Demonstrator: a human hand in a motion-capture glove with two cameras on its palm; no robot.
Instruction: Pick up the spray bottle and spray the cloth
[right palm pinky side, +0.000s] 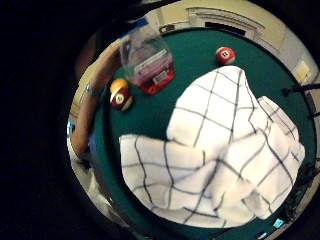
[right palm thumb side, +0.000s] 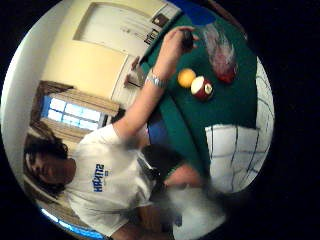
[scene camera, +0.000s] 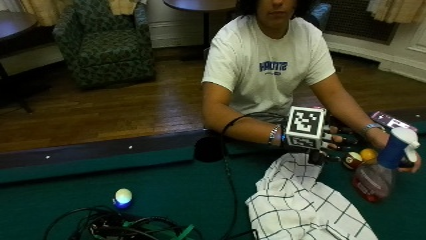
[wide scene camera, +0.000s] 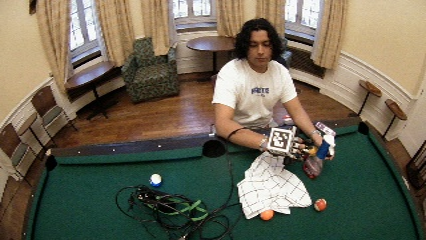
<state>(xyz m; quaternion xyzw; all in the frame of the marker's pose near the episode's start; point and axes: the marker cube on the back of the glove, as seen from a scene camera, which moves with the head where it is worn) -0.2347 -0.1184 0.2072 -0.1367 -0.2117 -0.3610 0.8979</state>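
Note:
The spray bottle (scene camera: 376, 177) is clear with red liquid, a blue neck and a white trigger head. It stands tilted on the green felt, and the person's bare left hand (scene camera: 389, 142) holds it at the neck. The bottle (right palm pinky side: 147, 60) also shows in the palm views beside two balls. The white cloth (scene camera: 299, 205) with a black grid lies crumpled on the felt. My gloved right hand (scene camera: 336, 142) hovers just above the cloth's (right palm pinky side: 215, 150) near end, fingers stretched toward the bottle and holding nothing.
A maroon-striped ball (scene camera: 353, 160) and a yellow ball (scene camera: 368, 155) lie beside the bottle. A red ball (wide scene camera: 320, 204) and an orange ball (wide scene camera: 267, 215) sit by the cloth's far edge. A white ball (scene camera: 123, 196) and a cable tangle (scene camera: 120, 225) lie further left. A side pocket (scene camera: 209, 148) opens in the rail.

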